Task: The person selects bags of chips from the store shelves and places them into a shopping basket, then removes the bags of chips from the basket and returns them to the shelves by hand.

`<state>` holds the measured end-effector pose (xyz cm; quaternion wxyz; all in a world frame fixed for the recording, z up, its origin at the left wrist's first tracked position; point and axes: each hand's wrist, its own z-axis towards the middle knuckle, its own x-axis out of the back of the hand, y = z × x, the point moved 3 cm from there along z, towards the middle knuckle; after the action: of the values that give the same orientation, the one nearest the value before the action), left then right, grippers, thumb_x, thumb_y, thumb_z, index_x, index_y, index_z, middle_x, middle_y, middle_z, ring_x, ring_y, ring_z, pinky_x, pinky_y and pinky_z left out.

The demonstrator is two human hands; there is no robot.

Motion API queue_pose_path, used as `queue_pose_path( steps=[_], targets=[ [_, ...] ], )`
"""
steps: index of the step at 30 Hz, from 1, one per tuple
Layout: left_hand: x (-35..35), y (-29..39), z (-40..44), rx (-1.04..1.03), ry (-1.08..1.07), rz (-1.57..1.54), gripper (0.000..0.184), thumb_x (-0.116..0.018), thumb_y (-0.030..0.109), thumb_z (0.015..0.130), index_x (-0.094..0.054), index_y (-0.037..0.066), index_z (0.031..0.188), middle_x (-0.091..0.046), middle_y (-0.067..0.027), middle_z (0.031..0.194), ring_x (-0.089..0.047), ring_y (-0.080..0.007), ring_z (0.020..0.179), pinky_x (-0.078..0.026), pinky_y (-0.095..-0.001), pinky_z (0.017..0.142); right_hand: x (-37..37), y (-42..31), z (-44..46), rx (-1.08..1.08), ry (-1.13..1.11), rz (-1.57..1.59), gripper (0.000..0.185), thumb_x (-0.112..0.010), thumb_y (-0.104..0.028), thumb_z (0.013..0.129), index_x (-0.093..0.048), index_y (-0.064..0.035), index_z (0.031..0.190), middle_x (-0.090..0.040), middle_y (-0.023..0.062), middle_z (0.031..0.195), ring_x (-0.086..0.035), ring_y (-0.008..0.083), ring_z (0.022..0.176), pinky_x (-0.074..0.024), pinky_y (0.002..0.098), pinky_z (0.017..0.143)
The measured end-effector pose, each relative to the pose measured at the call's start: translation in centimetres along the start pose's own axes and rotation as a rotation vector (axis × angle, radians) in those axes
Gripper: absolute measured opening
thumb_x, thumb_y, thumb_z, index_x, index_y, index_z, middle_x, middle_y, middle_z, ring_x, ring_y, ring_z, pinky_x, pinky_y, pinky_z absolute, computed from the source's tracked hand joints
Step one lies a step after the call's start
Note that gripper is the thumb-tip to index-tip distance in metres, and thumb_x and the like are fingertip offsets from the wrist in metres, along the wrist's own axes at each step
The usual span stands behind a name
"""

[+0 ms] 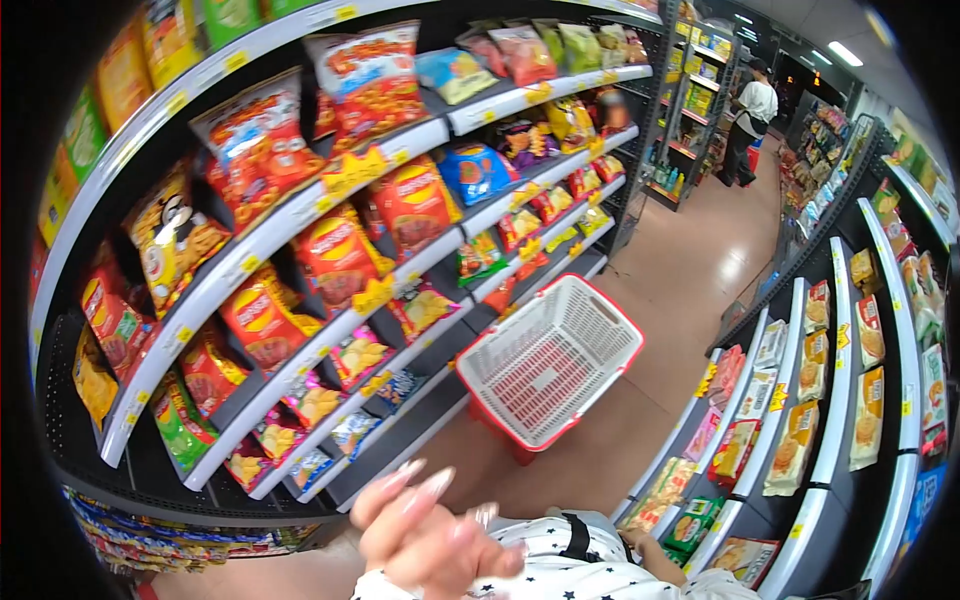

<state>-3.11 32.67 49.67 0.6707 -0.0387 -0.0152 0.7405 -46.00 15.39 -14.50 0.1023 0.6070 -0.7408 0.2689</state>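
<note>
In my head view, my left hand (pixel 430 535) hangs before me, fingers loosely bent; my right hand (pixel 648 556) sits low, apart from it, its grip impossible to tell. Ahead, the basket (pixel 590 318) stands on the shiny brown floor (pixel 665 300) between crisp shelves (pixel 425 137) and packet shelves (pixel 842 310). Beyond, a person (pixel 760 105) stands near ceiling lamps (pixel 845 53).

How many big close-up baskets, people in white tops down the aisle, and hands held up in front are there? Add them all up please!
Big close-up basket: 1
Person in a white top: 1
Raised left hand: 1
Total: 3
</note>
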Motion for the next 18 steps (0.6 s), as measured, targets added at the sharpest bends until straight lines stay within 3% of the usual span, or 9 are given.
queue_pose_path(
  steps=[2,4,6,8,10,13,16,17,18],
  targets=[
    [-2.9,3.3,2.2,-0.059,0.114,-0.014,0.05,-0.046,0.037,0.081,-0.037,0.014,0.125,-0.046,-0.0084,0.091,-0.049,-0.0321,0.087,-0.043,-0.0446,0.064,4.1,-3.4,-3.7,0.141,0.005,-0.172,0.033,-0.056,-0.027,0.081,-0.062,-0.0043,0.104,-0.063,0.0143,0.1,-0.061,0.0232,0.091,-0.0483,0.036,0.076],
    [-5.0,5.3,3.1,-0.079,0.034,-0.076,0.052,-0.051,0.037,0.08,-0.035,0.015,0.125,-0.048,-0.0062,0.093,-0.048,-0.029,0.09,-0.046,-0.0414,0.067,7.1,-4.4,-5.1,0.151,0.031,-0.122,0.031,-0.056,-0.026,0.081,-0.062,-0.0042,0.103,-0.064,0.0138,0.097,-0.062,0.0212,0.088,-0.0496,0.0354,0.073],
    [-7.0,6.5,3.7,-0.098,-0.038,-0.132,0.056,-0.057,0.036,0.079,-0.033,0.015,0.125,-0.051,-0.004,0.096,-0.048,-0.0259,0.093,-0.049,-0.0382,0.069,9.6,-3.8,-4.1,0.003,0.095,0.41,0.03,-0.057,-0.024,0.081,-0.062,-0.0028,0.103,-0.065,0.0116,0.09,-0.063,0.0183,0.078,-0.0504,0.0335,0.066],
    [-8.6,7.5,3.7,-0.194,-0.048,-0.129,0.052,-0.056,0.033,0.079,-0.037,0.009,0.121,-0.051,-0.0032,0.096,-0.048,-0.0256,0.092,-0.048,-0.0369,0.068,11.3,-3.9,-2.3,0.008,0.073,0.432,0.028,-0.055,-0.024,0.083,-0.062,-0.0035,0.1,-0.065,0.0102,0.088,-0.062,0.0173,0.076,-0.05,0.0316,0.065],
    [-10.1,8.3,3.8,-0.161,-0.065,-0.156,0.054,-0.058,0.029,0.079,-0.036,0.007,0.124,-0.051,-0.0024,0.095,-0.048,-0.0252,0.092,-0.047,-0.0366,0.069,12.4,-2.6,-0.9,0.02,0.006,0.462,0.025,-0.051,-0.025,0.087,-0.063,-0.0047,0.094,-0.065,0.0072,0.085,-0.061,0.0153,0.072,-0.0492,0.028,0.062],
    [-12.5,9.0,3.4,-0.045,-0.177,-0.124,0.067,-0.064,0.026,0.076,-0.031,0.008,0.131,-0.051,-0.0013,0.094,-0.048,-0.0229,0.092,-0.045,-0.0384,0.071,13.7,-2.3,1.4,-0.009,-0.104,0.273,0.028,-0.05,-0.029,0.088,-0.063,-0.0051,0.094,-0.065,0.0064,0.086,-0.06,0.0156,0.07,-0.0487,0.0281,0.061],
    [-15.3,7.9,2.5,-0.099,-0.181,-0.088,0.07,-0.066,0.028,0.075,-0.029,0.011,0.132,-0.052,-0.0014,0.097,-0.048,-0.0218,0.094,-0.045,-0.0399,0.072,13.7,-0.4,5.7,0.039,-0.194,0.033,0.031,-0.048,-0.033,0.088,-0.063,-0.0063,0.095,-0.064,0.0063,0.088,-0.06,0.0154,0.073,-0.0488,0.0287,0.063],
    [-16.4,7.5,2.0,-0.039,-0.206,-0.158,0.075,-0.066,0.03,0.075,-0.024,0.015,0.135,-0.051,-0.0017,0.099,-0.047,-0.0215,0.096,-0.046,-0.0415,0.075,15.1,-2.9,3.5,0.003,-0.267,0.167,0.036,-0.05,-0.035,0.085,-0.063,-0.0033,0.095,-0.066,0.0099,0.089,-0.063,0.0185,0.077,-0.0497,0.0315,0.068],
    [-17.6,7.1,0.9,-0.028,-0.202,-0.144,0.075,-0.066,0.03,0.075,-0.024,0.015,0.135,-0.051,-0.0017,0.099,-0.047,-0.0215,0.096,-0.046,-0.0415,0.075,16.1,-4.9,2.5,-0.036,-0.324,0.087,0.04,-0.05,-0.037,0.084,-0.062,-0.0019,0.101,-0.065,0.0112,0.095,-0.062,0.0215,0.085,-0.0485,0.0351,0.074]
  ],
)
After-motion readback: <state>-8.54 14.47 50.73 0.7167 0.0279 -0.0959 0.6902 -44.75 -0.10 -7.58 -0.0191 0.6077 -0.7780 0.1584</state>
